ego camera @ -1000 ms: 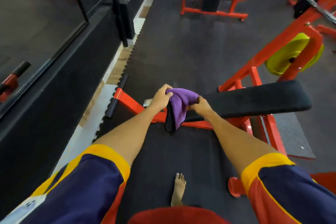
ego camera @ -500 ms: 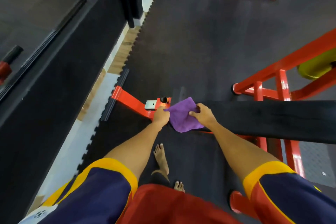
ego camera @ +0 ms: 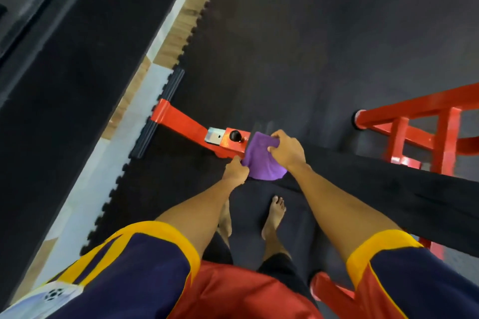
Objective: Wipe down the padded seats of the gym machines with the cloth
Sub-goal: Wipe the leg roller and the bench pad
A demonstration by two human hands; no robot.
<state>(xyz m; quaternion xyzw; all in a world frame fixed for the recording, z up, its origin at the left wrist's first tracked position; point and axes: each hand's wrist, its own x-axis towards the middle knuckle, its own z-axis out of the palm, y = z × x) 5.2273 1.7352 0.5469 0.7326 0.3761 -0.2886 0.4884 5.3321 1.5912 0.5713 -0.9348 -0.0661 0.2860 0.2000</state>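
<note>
The left hand (ego camera: 236, 171) has its fingers curled, pinching the near left edge of the purple cloth (ego camera: 260, 164). The right hand (ego camera: 287, 149) grips the cloth's far edge between thumb and bent fingers. The cloth lies spread over the left end of the black seat pad (ego camera: 388, 189), just beside the knob (ego camera: 235, 134) on the red frame (ego camera: 181, 122). The pad's long axis runs from there out to the right.

Gym: red machine frame (ego camera: 425, 122), padded bench (ego camera: 375, 189) (rubber floor mats (ego camera: 298, 46)).
</note>
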